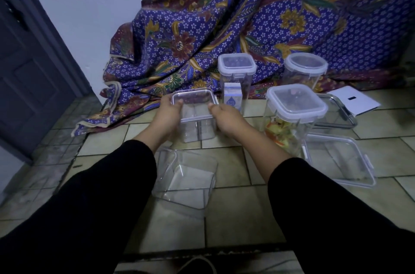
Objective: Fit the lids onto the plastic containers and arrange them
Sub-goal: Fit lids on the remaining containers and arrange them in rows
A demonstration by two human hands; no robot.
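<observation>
While left hand [167, 112] and right hand [225, 117] curled fingers [215, 109] round the lid [193, 97], we judged even corner pressure would seat it square on the container [197, 131].

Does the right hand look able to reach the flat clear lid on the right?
Probably yes, once it lets go: right hand and left hand both hold the lidded box. The food tub stands between hand and flat lid, but the lid's near side lies open.
</observation>
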